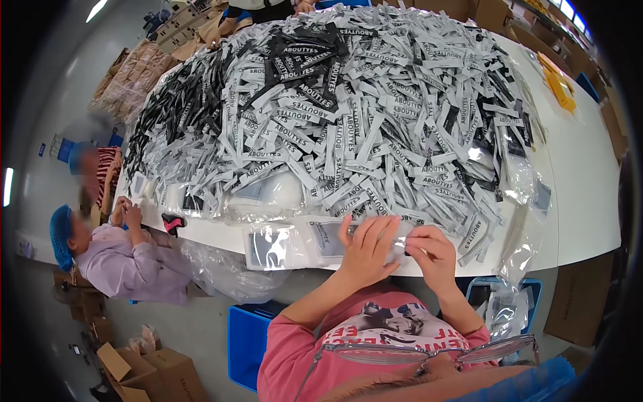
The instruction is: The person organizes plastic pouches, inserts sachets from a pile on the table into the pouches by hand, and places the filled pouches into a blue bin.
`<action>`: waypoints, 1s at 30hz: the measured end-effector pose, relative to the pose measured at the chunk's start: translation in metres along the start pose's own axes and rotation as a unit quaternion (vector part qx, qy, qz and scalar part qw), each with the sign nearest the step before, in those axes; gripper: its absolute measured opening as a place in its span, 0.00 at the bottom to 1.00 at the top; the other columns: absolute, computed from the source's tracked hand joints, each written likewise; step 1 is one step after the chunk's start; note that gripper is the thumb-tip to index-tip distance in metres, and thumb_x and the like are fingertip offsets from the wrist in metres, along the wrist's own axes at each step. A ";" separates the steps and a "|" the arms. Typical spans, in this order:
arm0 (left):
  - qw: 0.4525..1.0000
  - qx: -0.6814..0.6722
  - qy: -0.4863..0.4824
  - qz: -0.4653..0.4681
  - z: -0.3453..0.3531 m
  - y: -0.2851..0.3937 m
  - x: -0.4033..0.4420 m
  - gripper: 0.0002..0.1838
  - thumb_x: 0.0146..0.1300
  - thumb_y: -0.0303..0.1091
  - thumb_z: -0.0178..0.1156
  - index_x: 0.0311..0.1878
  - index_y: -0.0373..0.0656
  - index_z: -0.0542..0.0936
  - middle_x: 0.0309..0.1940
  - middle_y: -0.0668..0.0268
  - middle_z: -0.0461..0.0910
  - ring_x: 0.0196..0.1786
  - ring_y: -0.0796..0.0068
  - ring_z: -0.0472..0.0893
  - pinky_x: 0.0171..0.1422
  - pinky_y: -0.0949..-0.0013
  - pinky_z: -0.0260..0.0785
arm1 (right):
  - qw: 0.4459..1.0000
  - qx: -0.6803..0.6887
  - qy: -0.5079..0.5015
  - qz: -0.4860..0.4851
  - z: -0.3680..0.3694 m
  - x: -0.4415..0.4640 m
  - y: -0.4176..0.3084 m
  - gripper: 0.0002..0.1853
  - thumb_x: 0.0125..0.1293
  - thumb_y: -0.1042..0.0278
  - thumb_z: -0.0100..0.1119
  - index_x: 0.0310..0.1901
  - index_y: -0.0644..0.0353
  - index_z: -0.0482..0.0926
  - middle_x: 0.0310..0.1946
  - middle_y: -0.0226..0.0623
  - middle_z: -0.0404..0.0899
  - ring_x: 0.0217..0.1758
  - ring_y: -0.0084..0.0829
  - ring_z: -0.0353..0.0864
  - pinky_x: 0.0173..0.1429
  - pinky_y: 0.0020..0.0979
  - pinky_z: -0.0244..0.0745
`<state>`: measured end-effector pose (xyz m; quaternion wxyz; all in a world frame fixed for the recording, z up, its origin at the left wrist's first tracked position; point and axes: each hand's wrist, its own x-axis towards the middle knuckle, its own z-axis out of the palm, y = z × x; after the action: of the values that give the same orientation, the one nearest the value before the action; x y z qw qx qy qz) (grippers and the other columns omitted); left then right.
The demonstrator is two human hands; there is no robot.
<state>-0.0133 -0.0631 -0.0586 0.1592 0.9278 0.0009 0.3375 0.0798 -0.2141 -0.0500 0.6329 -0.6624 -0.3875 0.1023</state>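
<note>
At the table's front edge, my left hand [367, 246] is bent over a clear plastic bag [400, 245], its fingers on the far side and its thumb on the near side. My right hand [433, 252] pinches the right end of this bag, with a small dark spot at its fingertips. Just left of my left hand lies a clear pouch with a grey printed panel [327, 238]. Beside that is another clear pouch [269, 246] with a shiny panel. Beyond both hands spreads a large heap of white and black printed sachets [362, 134].
The white table [583, 167] carries a yellow tool [557, 82] at the far right. Blue bins [249, 345] stand below the front edge. A person in a lilac top [137, 268] works at the left, and others stand farther along. Loose clear film [519, 248] hangs over the right edge.
</note>
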 end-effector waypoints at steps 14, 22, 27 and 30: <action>0.997 -0.042 -0.057 0.019 0.012 0.001 -0.003 0.52 0.42 0.49 0.72 0.66 0.35 0.54 0.60 0.57 0.68 0.61 0.56 0.65 0.69 0.41 0.41 | 0.932 0.096 -0.178 0.301 -0.010 0.030 0.017 0.15 0.53 0.71 0.65 0.42 0.67 0.81 0.42 0.43 0.82 0.43 0.26 0.78 0.44 0.30 0.73; 0.983 -0.140 0.041 -0.108 -0.009 0.007 0.032 0.50 0.45 0.45 0.75 0.67 0.32 0.58 0.59 0.54 0.68 0.58 0.55 0.67 0.64 0.52 0.55 | 0.995 -0.053 0.021 0.083 -0.009 0.021 0.006 0.09 0.56 0.74 0.66 0.38 0.67 0.82 0.35 0.42 0.80 0.39 0.36 0.78 0.44 0.30 0.71; 0.889 -0.375 -0.083 -0.251 -0.019 -0.019 0.021 0.19 0.52 0.31 0.70 0.47 0.38 0.78 0.41 0.61 0.79 0.43 0.71 0.77 0.48 0.70 0.68 | 0.999 0.020 0.017 0.047 -0.014 0.024 0.006 0.07 0.55 0.74 0.67 0.35 0.67 0.82 0.33 0.39 0.79 0.36 0.31 0.76 0.42 0.29 0.69; 0.890 -0.355 -0.098 -0.267 -0.011 -0.026 0.012 0.11 0.54 0.29 0.69 0.40 0.38 0.82 0.36 0.65 0.80 0.39 0.76 0.78 0.45 0.72 0.69 | 0.998 -0.025 -0.017 0.046 -0.014 0.017 0.016 0.09 0.53 0.70 0.69 0.34 0.65 0.83 0.31 0.37 0.79 0.35 0.30 0.76 0.41 0.28 0.69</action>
<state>-0.0083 -0.0336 -0.0513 0.5616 0.8025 0.1129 0.1669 0.1059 -0.2120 -0.0563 0.6039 -0.6937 -0.3695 0.1325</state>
